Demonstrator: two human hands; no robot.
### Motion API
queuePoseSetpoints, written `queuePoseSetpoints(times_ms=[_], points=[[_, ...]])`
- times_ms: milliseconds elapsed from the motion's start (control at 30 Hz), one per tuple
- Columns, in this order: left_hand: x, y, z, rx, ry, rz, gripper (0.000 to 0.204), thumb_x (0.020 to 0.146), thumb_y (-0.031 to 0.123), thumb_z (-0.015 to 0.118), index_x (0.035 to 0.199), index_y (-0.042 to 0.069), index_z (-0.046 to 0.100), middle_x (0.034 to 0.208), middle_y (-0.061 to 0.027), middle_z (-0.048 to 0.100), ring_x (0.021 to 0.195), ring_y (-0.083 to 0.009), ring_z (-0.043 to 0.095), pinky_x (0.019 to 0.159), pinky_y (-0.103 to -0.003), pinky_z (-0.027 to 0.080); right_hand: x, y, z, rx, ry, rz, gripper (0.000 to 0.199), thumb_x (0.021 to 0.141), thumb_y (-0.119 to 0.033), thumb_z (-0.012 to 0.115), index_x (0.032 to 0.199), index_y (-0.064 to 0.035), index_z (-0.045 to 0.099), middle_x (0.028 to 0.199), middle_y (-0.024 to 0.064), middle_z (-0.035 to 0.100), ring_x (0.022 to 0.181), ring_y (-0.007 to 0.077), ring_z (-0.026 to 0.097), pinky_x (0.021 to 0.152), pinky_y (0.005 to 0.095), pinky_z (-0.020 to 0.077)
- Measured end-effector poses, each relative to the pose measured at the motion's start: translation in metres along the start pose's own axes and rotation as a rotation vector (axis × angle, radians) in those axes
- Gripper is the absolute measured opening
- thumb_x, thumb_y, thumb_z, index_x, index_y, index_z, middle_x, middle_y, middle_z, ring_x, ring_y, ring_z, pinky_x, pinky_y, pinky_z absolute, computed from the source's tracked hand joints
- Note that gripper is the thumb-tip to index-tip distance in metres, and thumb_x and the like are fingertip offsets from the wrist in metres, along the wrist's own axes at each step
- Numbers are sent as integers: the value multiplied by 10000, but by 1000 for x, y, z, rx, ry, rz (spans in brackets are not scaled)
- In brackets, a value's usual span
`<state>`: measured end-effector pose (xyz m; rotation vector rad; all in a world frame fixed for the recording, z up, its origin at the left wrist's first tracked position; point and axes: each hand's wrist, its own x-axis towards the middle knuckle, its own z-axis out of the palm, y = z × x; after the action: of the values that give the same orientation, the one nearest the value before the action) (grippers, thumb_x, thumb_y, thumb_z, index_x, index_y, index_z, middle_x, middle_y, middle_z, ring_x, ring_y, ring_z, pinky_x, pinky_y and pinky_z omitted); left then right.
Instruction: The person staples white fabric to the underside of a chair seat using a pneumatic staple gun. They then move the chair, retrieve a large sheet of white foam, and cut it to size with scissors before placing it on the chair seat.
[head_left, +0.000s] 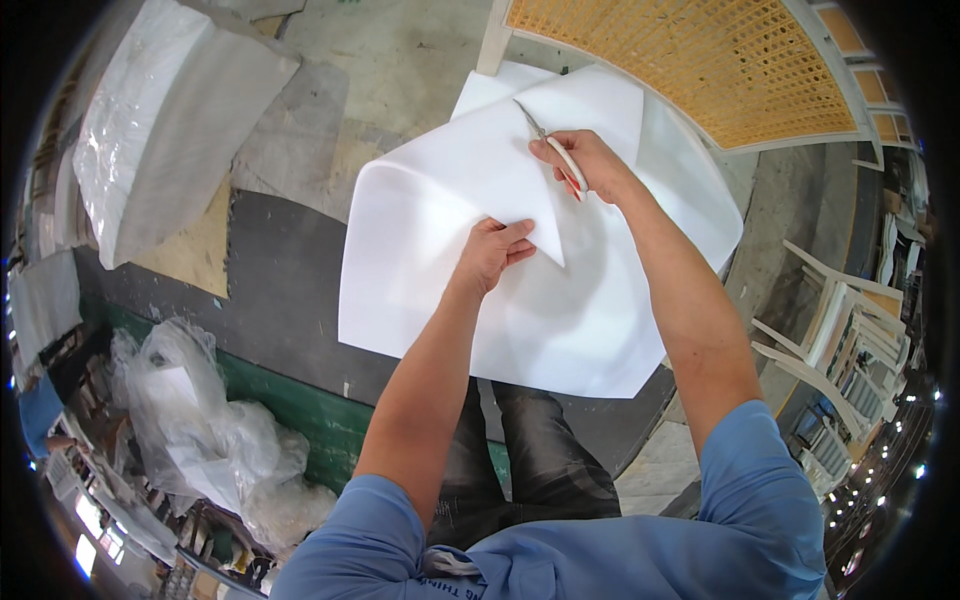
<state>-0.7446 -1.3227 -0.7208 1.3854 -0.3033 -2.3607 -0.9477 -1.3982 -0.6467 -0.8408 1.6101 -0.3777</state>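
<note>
**Scissors partway through a white foam sheet**

The right hand (590,160) holds a pair of scissors (548,146), its fingers closed around the handles, with the blades pointing up and away across a large white foam sheet (450,290). The blades look nearly shut, though at this size I cannot tell for certain. The left hand (492,250) grips the sheet near its middle, fingers curled and pinching the cut edge where a pointed flap hangs down just beside them.

The sheet is held up in the air in front of the person, above their dark trousers (530,450) and a dark mat (270,270) on the concrete floor. Its far part lies close against the front edge of a white chair with an orange woven seat (700,60).

Judging by how things lie, the cut is well begun but not finished: a slit runs from about the left hand's grip up to the scissors, and the sheet beyond the blade tips, toward the chair, is uncut. The lower and left parts of the sheet are whole.

To the left, a bundle wrapped in clear plastic (160,120) rests on the floor, crumpled plastic bags (200,420) sit lower left, and more white chairs (840,340) are stacked at the right.
</note>
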Motion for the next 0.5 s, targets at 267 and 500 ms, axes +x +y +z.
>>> queuePoseSetpoints(times_ms=[267,500], points=[[-32,65,8,-231,-242,259,370,1042,230,514,1276,-54,556,1181,-175,683,1081,-348,686,967,-500,551,-112,65,40,-148,224,-97,384,921,-232,789,1243,-71,654,662,-46,556,532,61,465,500,251,406],[-13,177,22,-408,-260,470,600,1081,495,409,1437,21,503,1509,-191,507,1350,-447,517,1112,-550,439,-145,123,100,-364,449,-47,545,924,-319,730,1371,-114,496,875,162,719,835,390,708,749,482,550]])
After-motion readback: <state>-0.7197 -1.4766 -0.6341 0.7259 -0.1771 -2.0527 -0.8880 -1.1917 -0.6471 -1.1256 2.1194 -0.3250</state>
